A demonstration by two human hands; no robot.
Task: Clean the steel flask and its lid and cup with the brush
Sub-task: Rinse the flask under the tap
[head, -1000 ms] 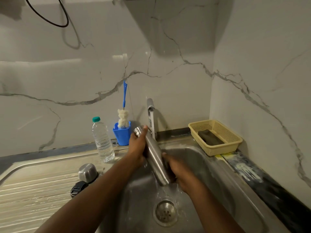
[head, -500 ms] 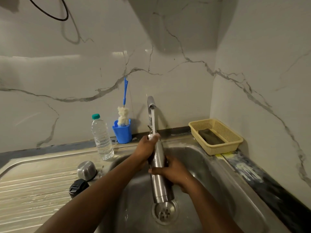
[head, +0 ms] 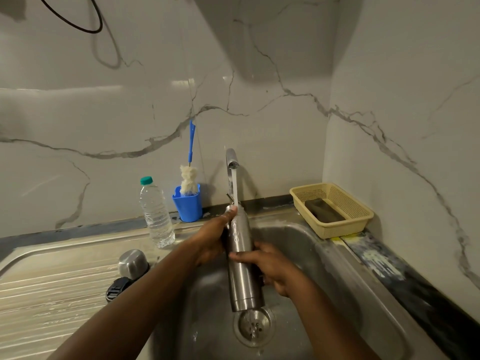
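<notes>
The steel flask [head: 242,279] stands nearly upright over the sink basin [head: 324,268], its mouth under the running tap [head: 232,162]. My left hand [head: 211,240] grips the flask near its neck, thumb at the rim. My right hand [head: 270,266] wraps around its middle from the right. The steel cup [head: 133,263] sits upside down on the drainboard [head: 46,294], and the black lid [head: 117,289] lies just in front of it. The bottle brush [head: 189,178], blue handle and white bristles, stands in a blue cup [head: 188,206] against the wall.
A clear plastic water bottle [head: 155,214] with a green cap stands left of the blue cup. A yellow basket [head: 335,227] holding a dark object sits at the back right corner. The drain [head: 253,326] lies directly below the flask. A dark counter edge runs along the right.
The flask went from tilted with its mouth toward the left to upright under the tap. Water now runs onto its mouth, and my right hand slid up to its middle.
</notes>
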